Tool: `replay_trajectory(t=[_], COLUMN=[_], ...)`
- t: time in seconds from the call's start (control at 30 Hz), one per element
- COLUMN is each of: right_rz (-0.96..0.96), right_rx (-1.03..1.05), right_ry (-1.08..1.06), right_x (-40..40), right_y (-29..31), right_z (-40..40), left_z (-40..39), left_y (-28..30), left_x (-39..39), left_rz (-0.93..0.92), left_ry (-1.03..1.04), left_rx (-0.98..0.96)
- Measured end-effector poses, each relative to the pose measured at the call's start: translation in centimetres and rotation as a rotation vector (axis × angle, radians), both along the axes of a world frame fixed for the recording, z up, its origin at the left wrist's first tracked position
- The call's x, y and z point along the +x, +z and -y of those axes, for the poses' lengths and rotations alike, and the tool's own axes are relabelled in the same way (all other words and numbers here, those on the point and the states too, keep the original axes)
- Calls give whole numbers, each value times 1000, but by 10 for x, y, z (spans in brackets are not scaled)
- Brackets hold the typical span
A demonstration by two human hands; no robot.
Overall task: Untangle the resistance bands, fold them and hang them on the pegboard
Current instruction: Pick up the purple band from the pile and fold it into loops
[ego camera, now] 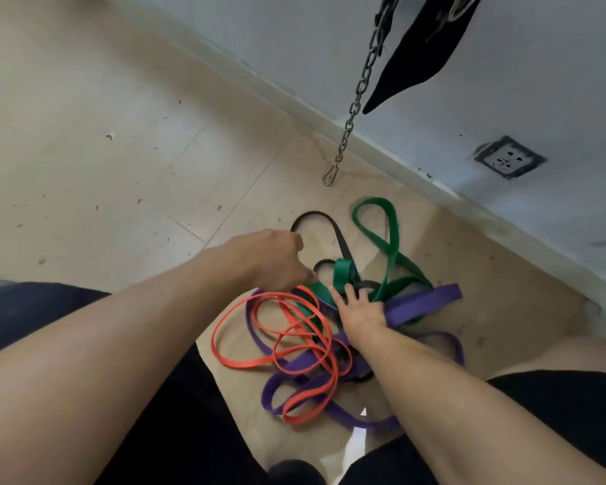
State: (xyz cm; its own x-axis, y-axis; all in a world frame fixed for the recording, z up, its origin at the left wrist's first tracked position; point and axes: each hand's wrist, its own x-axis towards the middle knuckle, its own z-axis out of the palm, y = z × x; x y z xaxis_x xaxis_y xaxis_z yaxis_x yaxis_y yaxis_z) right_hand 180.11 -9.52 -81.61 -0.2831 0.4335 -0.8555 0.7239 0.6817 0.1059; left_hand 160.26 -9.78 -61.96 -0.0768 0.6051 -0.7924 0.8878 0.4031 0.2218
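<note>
Rubber bands in four colours are heaped in a tangle on the tiled floor (119,152), close to the wall (504,82). An orange band (245,362), the thinnest, is coiled in several loops at the near left of the heap and is crossed over a wide purple band (424,306), which runs from the right side down toward the person's knees. A green band (382,239) is stretched away toward the wall in a long loop, and a black band (340,236) is curved out to the left of it, with another part buried in the middle of the knot.

Both hands are lowered onto the heap. The left hand (273,260) is set at the heap's far left edge with its fingers turned down and hidden behind the knuckles, so whether anything is gripped cannot be told. The right hand (357,309) is laid flat with fingers spread, pressed on the green and purple bands at the centre.

Beyond the heap, a metal chain (359,85) with a clip (331,175) at its end is hung down in front of the wall, beside a dark hanging strap (417,47). A wall socket (509,156) is seen to the right. No writing can be read anywhere.
</note>
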Motion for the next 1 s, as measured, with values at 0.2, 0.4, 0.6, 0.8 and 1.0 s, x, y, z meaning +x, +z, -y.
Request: replay_trajectory(t=[0.2,0.4,0.6,0.8,1.0], right_rz=[-164,-304,-662,-914,-1217], right_rx=[220,292,582,844,975], right_ry=[118,50,-76,-34,-352], right_x=[13,11,-22,-37,-32], right_y=[-9,41,144,267,359], right_z=[8,-18,-85,-121,-122], left_z=[18,20,31,36,25], left_y=[0,17,44,84,160], left_x=[7,4,3,14,15], left_rz=[63,80,36,140,88], left_ry=[-69,-55,15,222,69], left_rx=[-22,87,263,582,594])
